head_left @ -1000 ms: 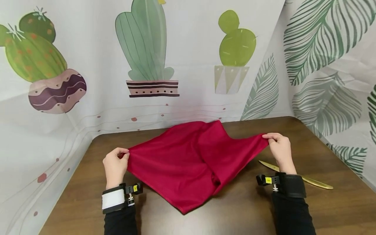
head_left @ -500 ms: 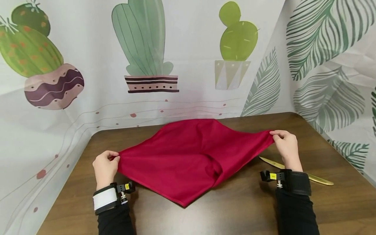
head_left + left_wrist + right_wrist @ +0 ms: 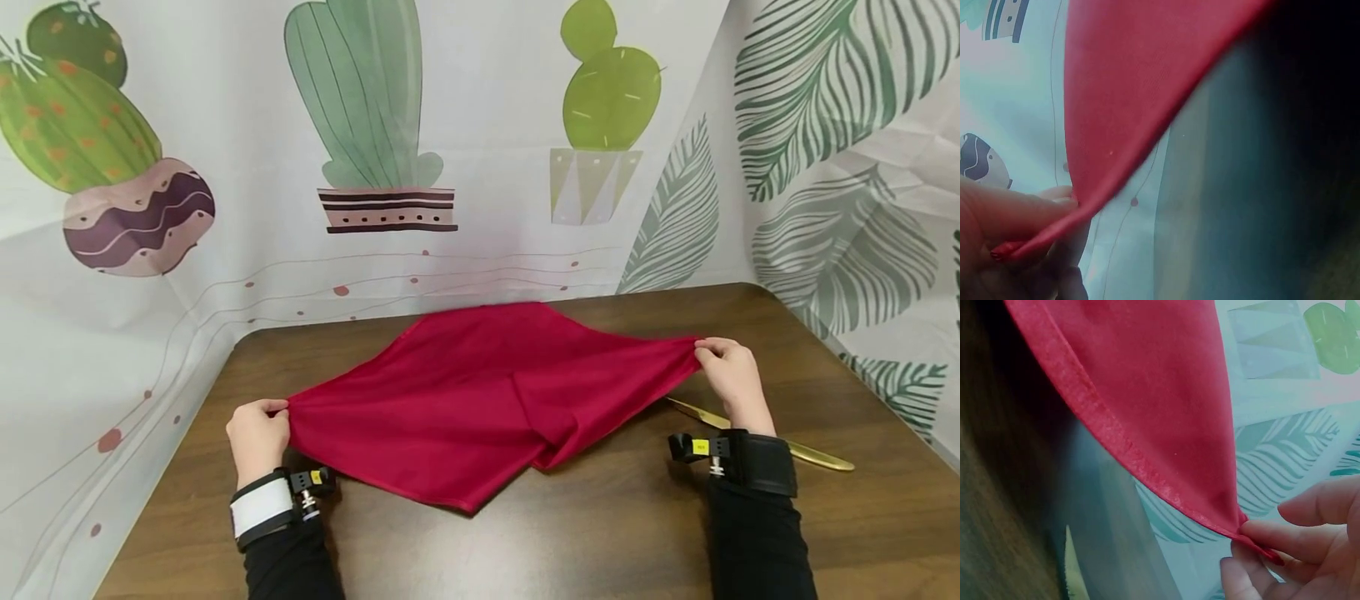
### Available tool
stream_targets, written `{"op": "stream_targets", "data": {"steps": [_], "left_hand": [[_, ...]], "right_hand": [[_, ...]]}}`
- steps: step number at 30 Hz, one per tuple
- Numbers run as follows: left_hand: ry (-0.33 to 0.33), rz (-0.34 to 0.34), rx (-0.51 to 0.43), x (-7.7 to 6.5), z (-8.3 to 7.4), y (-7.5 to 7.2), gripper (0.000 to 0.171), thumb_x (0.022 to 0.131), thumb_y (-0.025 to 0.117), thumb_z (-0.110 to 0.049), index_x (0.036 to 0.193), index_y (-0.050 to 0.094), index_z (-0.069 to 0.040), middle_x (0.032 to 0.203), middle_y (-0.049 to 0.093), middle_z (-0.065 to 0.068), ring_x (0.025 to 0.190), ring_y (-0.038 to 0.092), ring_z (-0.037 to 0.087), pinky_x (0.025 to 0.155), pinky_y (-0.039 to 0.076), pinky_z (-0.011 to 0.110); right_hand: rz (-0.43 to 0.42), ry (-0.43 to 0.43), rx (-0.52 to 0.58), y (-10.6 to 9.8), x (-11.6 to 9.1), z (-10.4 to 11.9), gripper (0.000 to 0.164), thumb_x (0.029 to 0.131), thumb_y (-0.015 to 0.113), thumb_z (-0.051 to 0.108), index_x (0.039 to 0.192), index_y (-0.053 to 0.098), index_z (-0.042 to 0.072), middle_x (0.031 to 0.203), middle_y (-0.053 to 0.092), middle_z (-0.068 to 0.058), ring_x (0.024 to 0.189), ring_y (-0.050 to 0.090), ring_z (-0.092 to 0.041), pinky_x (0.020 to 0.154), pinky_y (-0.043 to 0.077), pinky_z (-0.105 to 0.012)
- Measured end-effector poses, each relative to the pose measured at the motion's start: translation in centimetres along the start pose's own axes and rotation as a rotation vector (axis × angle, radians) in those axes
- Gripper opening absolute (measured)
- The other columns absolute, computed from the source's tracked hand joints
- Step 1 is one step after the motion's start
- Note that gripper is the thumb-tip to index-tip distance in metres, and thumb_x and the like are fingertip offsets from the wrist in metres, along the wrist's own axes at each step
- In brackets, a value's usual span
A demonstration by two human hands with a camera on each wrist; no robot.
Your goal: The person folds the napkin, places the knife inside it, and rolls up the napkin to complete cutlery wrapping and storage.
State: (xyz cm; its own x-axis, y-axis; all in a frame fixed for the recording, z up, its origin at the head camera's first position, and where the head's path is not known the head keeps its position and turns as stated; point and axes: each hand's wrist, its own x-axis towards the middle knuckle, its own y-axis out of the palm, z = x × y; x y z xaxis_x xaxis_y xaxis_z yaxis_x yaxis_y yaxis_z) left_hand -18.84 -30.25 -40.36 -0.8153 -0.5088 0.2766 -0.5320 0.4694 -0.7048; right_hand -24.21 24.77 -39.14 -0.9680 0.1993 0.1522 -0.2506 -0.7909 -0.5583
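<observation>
A red cloth napkin [image 3: 450, 400] is stretched between my two hands over the brown table, its near corner pointing toward me. My left hand [image 3: 258, 433] pinches the left corner; in the left wrist view the napkin's hem [image 3: 1129, 165] runs up from between the thumb and fingers. On the other side my right hand [image 3: 731, 379] pinches the right corner, and the corner tip pokes out between the fingers [image 3: 1300, 540] in the right wrist view. A fold crosses the cloth right of its middle. Under my right wrist lies a gold table knife [image 3: 821, 457], partly hidden.
The wooden table [image 3: 585, 542] has rounded far corners. A white backdrop [image 3: 495, 167] printed with cacti and leaves hangs right behind its far edge and along the sides. The napkin's far edge reaches close to that backdrop.
My hands have drawn apart, the left one moving left and slightly down, the right one moving right. The napkin is pulled wider and flatter, and the opening in its fold has closed up.
</observation>
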Motion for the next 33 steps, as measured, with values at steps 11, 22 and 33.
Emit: {"op": "stream_targets", "data": {"steps": [11,22,33], "left_hand": [[-0.006,0.336,0.087,0.3,0.2,0.6,0.043,0.084,0.049,-0.009,0.114,0.042,0.021,0.113,0.043,0.039,0.105,0.040,0.048,0.089,0.032,0.052],[0.012,0.460,0.167,0.3,0.0,1.1,0.056,0.086,0.047,-0.023,0.121,0.036,0.018,0.122,0.031,0.040,0.110,0.027,0.052,0.087,0.027,0.059],[0.149,0.320,0.156,-1.0,-6.0,0.6,0.052,0.084,0.053,-0.024,0.123,0.041,0.008,0.131,0.020,0.033,0.115,0.022,0.050,0.078,0.030,0.065]], "right_hand": [[0.232,0.003,-0.025,0.5,0.4,-0.4,0.046,0.092,0.034,0.015,0.120,0.034,-0.022,0.122,0.036,-0.038,0.095,0.051,-0.044,0.078,0.043,-0.036],[0.357,-0.019,-0.052,0.7,0.5,-0.7,0.050,0.094,0.035,0.017,0.124,0.028,-0.022,0.124,0.032,-0.039,0.115,0.030,-0.046,0.094,0.025,-0.052],[0.270,-0.176,-0.243,1.0,-0.2,2.0,0.044,0.090,0.044,0.018,0.118,0.041,-0.016,0.115,0.044,-0.035,0.105,0.042,-0.045,0.086,0.034,-0.052]]}}
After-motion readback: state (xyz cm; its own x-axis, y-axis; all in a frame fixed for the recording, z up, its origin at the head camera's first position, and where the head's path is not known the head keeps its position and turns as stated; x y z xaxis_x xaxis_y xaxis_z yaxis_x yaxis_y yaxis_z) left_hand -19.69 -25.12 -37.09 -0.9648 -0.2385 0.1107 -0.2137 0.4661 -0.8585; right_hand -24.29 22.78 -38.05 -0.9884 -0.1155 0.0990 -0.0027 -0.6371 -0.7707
